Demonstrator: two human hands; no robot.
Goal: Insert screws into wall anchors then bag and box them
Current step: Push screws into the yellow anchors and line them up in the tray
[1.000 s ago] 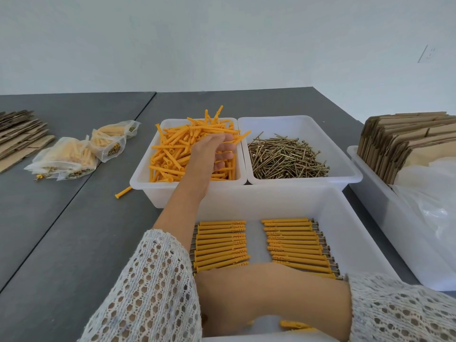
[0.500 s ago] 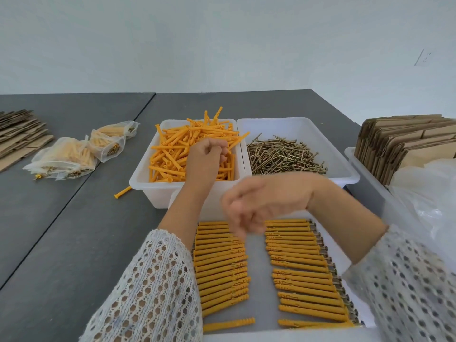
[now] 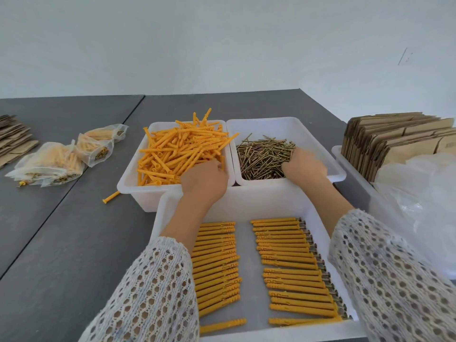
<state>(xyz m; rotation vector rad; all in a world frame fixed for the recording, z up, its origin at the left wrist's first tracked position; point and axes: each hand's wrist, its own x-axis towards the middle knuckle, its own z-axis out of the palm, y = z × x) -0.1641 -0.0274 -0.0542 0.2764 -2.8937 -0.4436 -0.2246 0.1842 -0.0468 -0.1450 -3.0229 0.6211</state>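
Note:
A white bin (image 3: pixel 128 183) holds a heap of loose orange wall anchors (image 3: pixel 182 151). My left hand (image 3: pixel 204 180) sits at the heap's near right corner, with its fingers curled down around anchors. Beside it, a second white bin (image 3: pixel 318 137) holds brass screws (image 3: pixel 261 156). My right hand (image 3: pixel 304 165) reaches into the screw pile from the right, and its fingertips are buried among the screws. In front, a large white tray (image 3: pixel 246 201) holds two rows of assembled anchors with screws (image 3: pixel 288 265).
Clear bags filled with anchors (image 3: pixel 49 161) lie on the grey table (image 3: pixel 61 243) at left, with flat cardboard (image 3: pixel 12 141) behind them. One loose anchor (image 3: pixel 111 196) lies on the table. At right, a bin holds folded cardboard boxes (image 3: pixel 394 141) and clear plastic bags (image 3: pixel 424 208).
My right hand rose from the near tray and moved forward into the screw bin. My left hand closed on the anchor heap and drew back toward the bin's near edge.

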